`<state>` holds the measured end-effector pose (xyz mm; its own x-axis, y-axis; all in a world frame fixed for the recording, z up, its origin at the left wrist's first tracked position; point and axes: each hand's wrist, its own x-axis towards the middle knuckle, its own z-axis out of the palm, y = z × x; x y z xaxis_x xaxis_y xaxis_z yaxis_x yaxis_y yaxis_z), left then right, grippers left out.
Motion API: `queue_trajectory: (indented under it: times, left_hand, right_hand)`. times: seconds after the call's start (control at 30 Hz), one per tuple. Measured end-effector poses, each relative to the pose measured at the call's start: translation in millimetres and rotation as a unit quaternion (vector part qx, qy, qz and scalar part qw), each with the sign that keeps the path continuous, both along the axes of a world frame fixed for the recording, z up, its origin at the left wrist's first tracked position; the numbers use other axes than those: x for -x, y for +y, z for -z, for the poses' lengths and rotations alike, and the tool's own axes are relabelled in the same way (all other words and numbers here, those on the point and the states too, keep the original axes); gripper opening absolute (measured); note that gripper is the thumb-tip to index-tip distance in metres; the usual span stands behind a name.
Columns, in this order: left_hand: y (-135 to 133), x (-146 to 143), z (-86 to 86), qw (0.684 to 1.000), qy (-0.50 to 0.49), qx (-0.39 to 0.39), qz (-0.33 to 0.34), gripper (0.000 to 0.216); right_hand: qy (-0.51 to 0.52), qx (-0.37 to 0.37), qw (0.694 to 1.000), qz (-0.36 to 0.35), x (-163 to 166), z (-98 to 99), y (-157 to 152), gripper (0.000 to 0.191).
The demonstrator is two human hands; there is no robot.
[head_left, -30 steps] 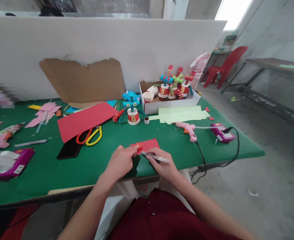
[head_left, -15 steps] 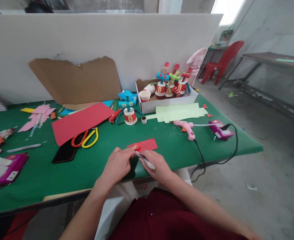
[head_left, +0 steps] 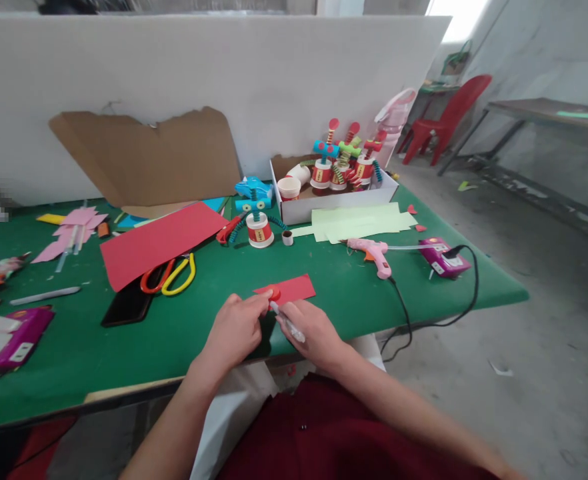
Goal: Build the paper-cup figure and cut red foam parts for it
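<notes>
A small red paper strip (head_left: 293, 289) lies on the green table (head_left: 194, 320) near its front edge. My left hand (head_left: 237, 328) is closed, its fingertips pressing a small round red piece (head_left: 275, 293) onto the strip's left end. My right hand (head_left: 310, 333) grips a silver pen (head_left: 287, 321) with its tip at that round piece. Both hands touch each other over the strip.
A large red sheet (head_left: 161, 240), orange and yellow scissors (head_left: 168, 277) and a black phone (head_left: 127, 305) lie to the left. A pink glue gun (head_left: 373, 251) with its black cord, a purple box (head_left: 442, 258), pale green sheets (head_left: 359, 222) and a white box of paper-cup figures (head_left: 331, 190) lie to the right.
My right hand has turned the pen from lying sideways to pointing its tip at the round red piece. The camera shifted slightly. My left hand stays on the strip.
</notes>
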<state>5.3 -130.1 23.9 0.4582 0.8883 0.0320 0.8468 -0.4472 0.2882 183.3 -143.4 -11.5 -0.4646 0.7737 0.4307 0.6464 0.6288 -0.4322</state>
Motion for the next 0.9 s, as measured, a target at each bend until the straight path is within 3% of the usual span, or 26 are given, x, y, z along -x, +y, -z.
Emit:
queue_trajectory:
  times: [0.4,0.9]
  left_hand:
    - [-0.8,-0.7,0.7,1.000,-0.013,-0.014,0.000,0.035]
    - [-0.9,-0.6,-0.8,1.000,-0.005,-0.009,-0.002,0.040]
  right_hand:
    - [0.043,0.036,0.998,0.010,-6.5,-4.2,-2.3,0.017]
    - [0.099,0.065,0.993,0.026,-8.8,-4.3,-2.9,0.017]
